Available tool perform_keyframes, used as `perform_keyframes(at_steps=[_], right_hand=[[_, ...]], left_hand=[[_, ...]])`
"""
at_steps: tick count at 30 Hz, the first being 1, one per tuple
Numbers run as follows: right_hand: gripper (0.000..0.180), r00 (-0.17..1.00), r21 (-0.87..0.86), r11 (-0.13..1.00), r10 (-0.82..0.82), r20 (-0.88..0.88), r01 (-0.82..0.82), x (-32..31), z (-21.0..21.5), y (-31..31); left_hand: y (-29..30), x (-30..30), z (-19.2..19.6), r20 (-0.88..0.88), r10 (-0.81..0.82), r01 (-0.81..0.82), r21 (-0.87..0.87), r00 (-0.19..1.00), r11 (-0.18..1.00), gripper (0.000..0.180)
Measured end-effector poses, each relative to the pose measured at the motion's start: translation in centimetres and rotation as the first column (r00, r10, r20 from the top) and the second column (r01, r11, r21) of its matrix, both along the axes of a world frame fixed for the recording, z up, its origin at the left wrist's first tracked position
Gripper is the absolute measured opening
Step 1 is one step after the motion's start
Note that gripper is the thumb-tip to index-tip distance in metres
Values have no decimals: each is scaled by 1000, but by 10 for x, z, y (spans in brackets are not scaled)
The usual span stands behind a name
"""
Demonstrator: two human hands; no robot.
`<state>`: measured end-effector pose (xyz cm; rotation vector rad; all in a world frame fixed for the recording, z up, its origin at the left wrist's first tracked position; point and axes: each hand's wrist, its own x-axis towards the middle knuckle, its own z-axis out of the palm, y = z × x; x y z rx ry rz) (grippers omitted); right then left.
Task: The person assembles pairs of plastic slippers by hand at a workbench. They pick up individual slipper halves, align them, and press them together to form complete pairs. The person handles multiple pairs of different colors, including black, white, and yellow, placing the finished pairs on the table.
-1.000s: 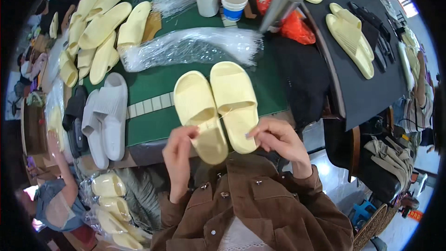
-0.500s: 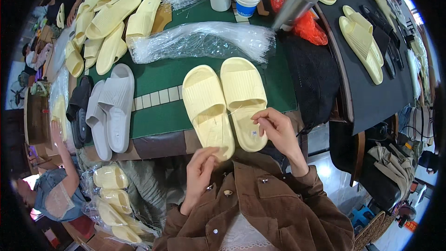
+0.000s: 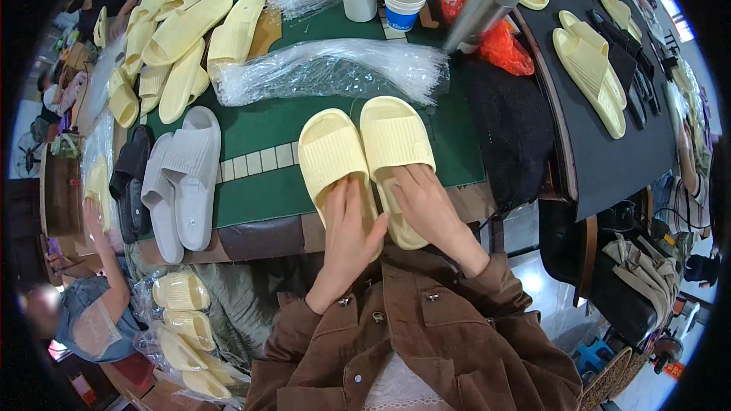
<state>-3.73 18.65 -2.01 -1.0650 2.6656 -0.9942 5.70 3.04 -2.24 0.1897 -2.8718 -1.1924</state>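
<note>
Green tabletop (image 3: 259, 131) is lying beneath yellow slippers (image 3: 333, 148); your left hand (image 3: 348, 230) and right hand (image 3: 430, 211) are resting inside, grip unclear, seemingly adjusting straps (image 3: 398, 143), probably needing even pressure next.

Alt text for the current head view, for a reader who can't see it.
A person's left hand and right hand reach into two pale yellow slides, one each, at a green table. Gray slides lie left; a clear plastic bundle lies beyond.

The jacket (image 3: 464, 354) I see is brown and long-sleeved, with flapped chest pockets (image 3: 449, 315) and shiny round buttons (image 3: 378, 317). A white, lace-trimmed top (image 3: 396, 382) peeks out beneath.
</note>
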Motion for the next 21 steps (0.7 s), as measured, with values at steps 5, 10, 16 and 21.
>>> perform_keyframes(at_steps=[5,10,16,21], right_hand=[[14,994,44,998,-38,100,34,-22,-10,-24],[18,997,119,993,18,77,-27,-27,-20,-30],[18,989,-4,997,-71,132,72,-24,-11,-33],[25,996,-87,993,-74,41,78,-19,-9,-27]], left_hand=[[7,-16,-2,-25,28,-30,-106,999,994,91],[10,-35,-9,14,69,-65,-190,998,980,79],[6,-57,-19,139,164,-140,-163,977,977,47],[9,-59,-22,90,192,-173,-189,977,967,41]])
